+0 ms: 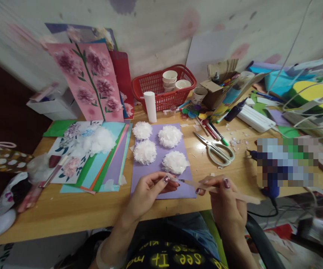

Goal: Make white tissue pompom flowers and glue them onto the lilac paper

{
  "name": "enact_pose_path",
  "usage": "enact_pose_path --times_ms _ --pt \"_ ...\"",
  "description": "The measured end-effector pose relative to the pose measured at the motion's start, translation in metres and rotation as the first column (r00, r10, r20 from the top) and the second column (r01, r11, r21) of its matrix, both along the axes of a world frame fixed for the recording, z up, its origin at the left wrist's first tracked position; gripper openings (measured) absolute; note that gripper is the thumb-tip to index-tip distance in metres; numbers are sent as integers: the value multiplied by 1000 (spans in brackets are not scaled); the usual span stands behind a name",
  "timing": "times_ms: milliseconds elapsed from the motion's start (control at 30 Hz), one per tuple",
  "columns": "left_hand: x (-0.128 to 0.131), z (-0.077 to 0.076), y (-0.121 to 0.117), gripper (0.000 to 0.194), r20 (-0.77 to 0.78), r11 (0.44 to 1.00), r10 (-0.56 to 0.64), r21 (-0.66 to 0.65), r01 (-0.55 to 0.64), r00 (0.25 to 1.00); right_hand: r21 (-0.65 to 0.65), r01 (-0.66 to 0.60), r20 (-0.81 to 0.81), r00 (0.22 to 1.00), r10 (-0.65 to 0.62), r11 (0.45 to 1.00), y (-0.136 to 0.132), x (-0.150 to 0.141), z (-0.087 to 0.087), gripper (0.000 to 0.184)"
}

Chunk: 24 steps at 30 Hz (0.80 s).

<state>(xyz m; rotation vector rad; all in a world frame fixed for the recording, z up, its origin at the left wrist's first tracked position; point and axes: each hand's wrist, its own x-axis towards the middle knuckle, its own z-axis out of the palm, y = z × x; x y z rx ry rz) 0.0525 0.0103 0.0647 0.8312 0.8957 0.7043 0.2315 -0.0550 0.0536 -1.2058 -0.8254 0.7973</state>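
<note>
From here I am watching both hands working with a pale strip just above the near edge of the tabletop. The left hand is pinching one end between thumb and finger, its grip closed on the strip. The right hand is grasping it further along, its grip closed too, and the other end is poking out past that hand. The strip is stretching between the two, over the near part of a purple sheet.

On that sheet four white puffs are sitting in two rows. A white tube is standing just behind them, in front of a red basket that is holding paper cups. Scissors are lying to the right of the sheet, with pens lying just beyond. Further right, a glue gun is showing, partly pixelated. On the left, coloured papers are overlapping in a pile, and a pink card with flowers is standing behind them.
</note>
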Motion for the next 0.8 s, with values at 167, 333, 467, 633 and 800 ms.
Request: enact_pose_path --times_ms 167,333,467,633,800 --pt "-1 -10 -3 32 -11 998 23 58 -22 1000 9 13 34 999 -13 1000 3 5 -1 38" --pt "-1 -9 -6 31 -116 990 16 141 0 993 -53 -41 35 998 43 998 2 1 -2 42" --pt "2 -1 -7 30 -175 989 -2 146 28 985 -64 -87 19 996 88 994 -1 -1 -1 42" --pt "4 -1 -9 31 -160 990 -21 135 43 987 -35 -135 26 990 136 990 -3 2 -3 42" --pt "-1 -4 -7 30 -79 993 -30 109 39 996 26 6 -30 1000 -6 1000 -4 11 -4 37"
